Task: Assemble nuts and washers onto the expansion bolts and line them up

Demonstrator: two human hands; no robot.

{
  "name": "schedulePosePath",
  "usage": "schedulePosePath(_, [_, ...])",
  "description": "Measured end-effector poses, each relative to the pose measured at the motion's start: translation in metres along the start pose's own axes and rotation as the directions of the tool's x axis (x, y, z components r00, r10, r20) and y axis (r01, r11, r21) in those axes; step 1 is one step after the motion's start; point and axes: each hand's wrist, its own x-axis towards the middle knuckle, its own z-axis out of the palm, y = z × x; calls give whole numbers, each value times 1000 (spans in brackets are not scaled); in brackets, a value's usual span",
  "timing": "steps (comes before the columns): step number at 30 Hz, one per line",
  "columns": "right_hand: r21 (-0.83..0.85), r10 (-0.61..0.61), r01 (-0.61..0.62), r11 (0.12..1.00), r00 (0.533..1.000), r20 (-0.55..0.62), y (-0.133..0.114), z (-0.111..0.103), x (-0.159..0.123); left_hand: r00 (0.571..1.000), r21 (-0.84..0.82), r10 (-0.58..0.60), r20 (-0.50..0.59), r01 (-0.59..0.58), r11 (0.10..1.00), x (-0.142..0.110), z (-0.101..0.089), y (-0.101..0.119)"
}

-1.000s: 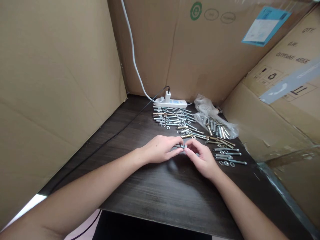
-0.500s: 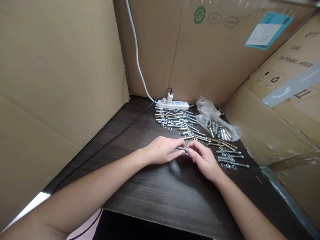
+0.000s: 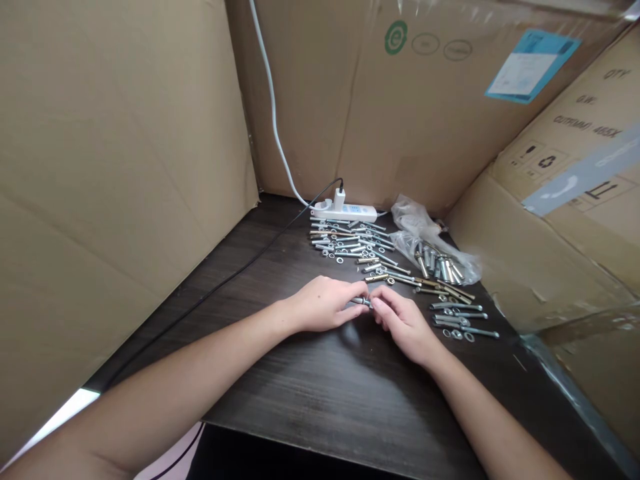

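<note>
Over the dark table, my left hand (image 3: 327,305) is closed around a silvery expansion bolt (image 3: 359,301) lying roughly level between thumb and fingers. My right hand (image 3: 400,319) pinches the bolt's right end, where the fingertips hide what sits there. Beyond both hands lie rows of loose bolts, sleeves and washers (image 3: 345,237), some silver and some brass-coloured. To the right of my right hand is a smaller group of silver bolts (image 3: 463,317), with several flat washers (image 3: 457,335) in front of it.
A white power strip (image 3: 345,212) with a plugged-in charger stands behind the hardware. A clear plastic bag (image 3: 413,217) with more bolts is at the back right. A black cable (image 3: 225,280) crosses the table's left side. Cardboard boxes (image 3: 310,100) wall in the back and both sides.
My right fingertips have shifted slightly left and curled closer around the bolt's right end. My left hand keeps its hold. The view has tilted a little.
</note>
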Motion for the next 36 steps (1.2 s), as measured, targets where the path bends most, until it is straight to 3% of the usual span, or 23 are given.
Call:
schedulePosePath(5, [-3,-13,13,1000,1000,23,1,1,0,1000,-3,4,9,-4,1000,0,0,1])
schedulePosePath(10, [-7,69,-68,998,997,24,5,3,0,999,-47,16,36,-15,999,0,1,-1])
schedulePosePath(15, [-3,27,-27,1000,1000,15,-1,1,0,999,-21,-23,32,24,999,1,-1,-4])
schedulePosePath(27, [-18,18,-17,1000,999,31,4,1,0,997,-106,72,-2,-72,992,-1,1,-2])
schedulePosePath(36, [-6,-36,36,999,999,26,-3,1,0,999,-95,53,-2,-53,994,0,-1,0])
